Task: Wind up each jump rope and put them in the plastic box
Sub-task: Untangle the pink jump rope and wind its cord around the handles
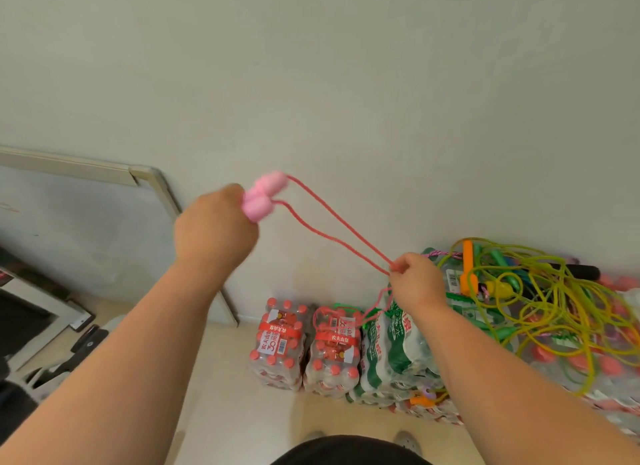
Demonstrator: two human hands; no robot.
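A storage corner, perhaps of an office: shrink-wrapped packs of bottled water (280, 343) stand stacked on the pale floor (221, 395) against a bare wall (346, 83). A framed whiteboard (79, 229) leans there, and tangled jump ropes (540, 291) lie heaped on the packs.

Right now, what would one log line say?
left hand: grips both pink plastic handles | right hand: pinches doubled pink cord | cord: stretched between hands | plastic box: not in view

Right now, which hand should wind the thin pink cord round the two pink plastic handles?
The right hand. It pinches both strands of the thin pink cord, so it can probably loop them round. The left hand is full, gripping the two pink plastic handles together.
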